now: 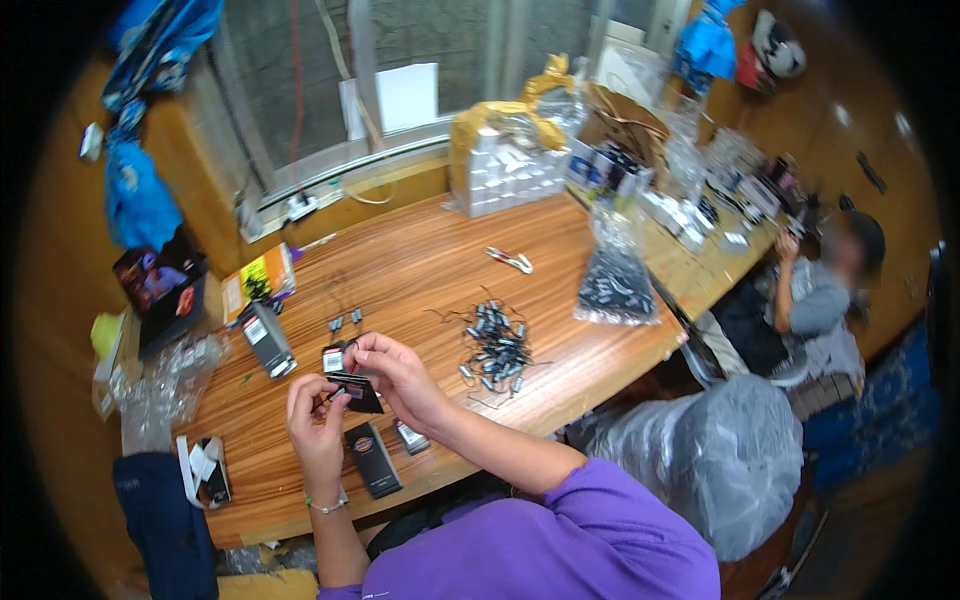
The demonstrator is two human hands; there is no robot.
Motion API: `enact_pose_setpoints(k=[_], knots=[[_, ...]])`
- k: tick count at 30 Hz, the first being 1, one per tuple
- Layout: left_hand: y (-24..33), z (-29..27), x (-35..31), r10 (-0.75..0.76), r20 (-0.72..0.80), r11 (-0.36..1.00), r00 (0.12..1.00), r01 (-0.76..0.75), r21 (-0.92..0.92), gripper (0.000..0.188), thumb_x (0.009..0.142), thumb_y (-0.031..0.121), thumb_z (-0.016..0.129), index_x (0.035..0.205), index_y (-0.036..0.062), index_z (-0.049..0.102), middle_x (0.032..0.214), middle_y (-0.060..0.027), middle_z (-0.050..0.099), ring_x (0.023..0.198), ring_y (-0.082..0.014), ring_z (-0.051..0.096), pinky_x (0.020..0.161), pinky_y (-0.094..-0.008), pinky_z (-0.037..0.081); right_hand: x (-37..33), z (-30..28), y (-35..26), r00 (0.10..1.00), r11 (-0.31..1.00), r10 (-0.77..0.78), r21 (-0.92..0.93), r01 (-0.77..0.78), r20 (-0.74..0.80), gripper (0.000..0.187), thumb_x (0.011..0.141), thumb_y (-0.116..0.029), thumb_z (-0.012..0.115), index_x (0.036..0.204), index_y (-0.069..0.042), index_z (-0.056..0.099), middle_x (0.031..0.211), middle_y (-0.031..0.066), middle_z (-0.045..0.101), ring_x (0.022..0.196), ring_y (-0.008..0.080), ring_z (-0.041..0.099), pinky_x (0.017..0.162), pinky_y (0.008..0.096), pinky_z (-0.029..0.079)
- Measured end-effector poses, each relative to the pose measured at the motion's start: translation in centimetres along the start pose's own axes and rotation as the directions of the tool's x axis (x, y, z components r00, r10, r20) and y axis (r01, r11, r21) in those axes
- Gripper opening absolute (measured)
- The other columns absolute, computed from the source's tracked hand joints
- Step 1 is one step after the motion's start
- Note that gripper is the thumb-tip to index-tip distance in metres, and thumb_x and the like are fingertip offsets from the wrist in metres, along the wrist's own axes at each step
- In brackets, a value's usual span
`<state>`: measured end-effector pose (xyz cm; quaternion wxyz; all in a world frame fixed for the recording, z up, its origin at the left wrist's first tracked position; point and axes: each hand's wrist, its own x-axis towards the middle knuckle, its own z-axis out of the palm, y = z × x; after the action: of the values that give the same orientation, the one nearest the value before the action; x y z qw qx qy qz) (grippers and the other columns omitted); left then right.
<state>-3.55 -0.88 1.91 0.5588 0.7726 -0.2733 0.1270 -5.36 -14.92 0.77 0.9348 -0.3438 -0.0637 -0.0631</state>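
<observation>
My left hand (316, 412) and my right hand (396, 377) meet above the near left of the wooden table. Between their closed fingers is a small black box (367, 397), its end facing up. What else the left fingertips pinch is too small to make out. Just beyond the hands lie a dark box with a white label (333, 358) and several small grey parts with black leads (345, 321). Beneath them, nearer the table edge, lie a long black box (373, 462) and a small labelled box (411, 437).
A pile of small grey parts with black cords (494, 345) sits mid-table, a clear bag of dark parts (617, 275) to its right. Pliers (509, 260) lie beyond. White boxes (505, 170) stand by the window. A laptop (165, 295) is at left, a person (815, 290) far right.
</observation>
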Motion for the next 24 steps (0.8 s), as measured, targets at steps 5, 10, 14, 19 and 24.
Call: enact_pose_setpoints(k=[5,10,14,19,24], knots=[[0.5,1.7,0.4,0.023,0.124,0.995,0.992,-0.011,-0.096,0.016,0.074,-0.006,0.061,0.083,0.0011,0.052,0.093,-0.0029,0.047,0.071,-0.0064,0.040,0.060,-0.0190,0.034,-2.0,-0.9,-3.7,0.998,0.996,-0.063,0.071,0.063,-0.005,0.006,0.088,-0.014,0.051,0.089,-0.008,0.050,0.088,0.0049,0.057,0.086,0.0122,0.054,0.076,0.0264,0.043],[-1.4,3.5,-0.7,-0.058,0.245,0.854,0.968,0.176,-0.490,0.015,0.080,-0.004,0.057,0.090,0.0015,0.049,0.106,-0.0088,0.050,0.083,-0.0077,0.048,0.072,-0.0202,0.040,-3.7,-2.3,-5.2,0.993,0.988,-0.105,0.110,0.111,-0.054,0.007,0.087,-0.014,0.052,0.088,-0.008,0.050,0.087,0.0057,0.057,0.085,0.0136,0.054,0.079,0.0300,0.043],[-1.4,4.3,-1.5,-0.135,0.442,0.664,0.887,0.412,-0.624,0.016,0.080,0.003,0.062,0.090,0.0037,0.049,0.097,-0.0060,0.055,0.082,-0.0094,0.053,0.076,-0.0232,0.044,-4.9,-2.3,-6.8,0.986,0.963,-0.157,0.213,0.167,-0.060,0.004,0.087,-0.011,0.051,0.089,-0.009,0.049,0.086,0.0065,0.057,0.085,0.0163,0.055,0.080,0.0329,0.044],[-0.2,5.0,-2.2,-0.132,0.480,0.568,0.867,0.463,-0.681,0.020,0.077,0.001,0.064,0.089,0.0046,0.049,0.087,-0.0016,0.054,0.078,-0.0087,0.054,0.072,-0.0219,0.046,-5.7,-1.2,-8.1,0.993,0.929,-0.113,0.351,0.114,-0.026,0.008,0.089,-0.015,0.048,0.090,-0.007,0.047,0.072,0.0054,0.051,0.066,0.0156,0.049,0.068,0.0316,0.042],[0.3,5.7,-2.8,-0.125,0.426,0.644,0.896,0.399,-0.652,0.027,0.074,-0.006,0.063,0.098,0.0007,0.054,0.088,-0.0050,0.059,0.079,-0.0111,0.058,0.071,-0.0225,0.047,-6.3,-0.1,-8.5,0.998,0.926,-0.066,0.373,0.063,-0.005,0.006,0.088,-0.014,0.048,0.088,-0.008,0.045,0.062,0.0020,0.041,0.056,0.0126,0.036,0.056,0.0268,0.031]])
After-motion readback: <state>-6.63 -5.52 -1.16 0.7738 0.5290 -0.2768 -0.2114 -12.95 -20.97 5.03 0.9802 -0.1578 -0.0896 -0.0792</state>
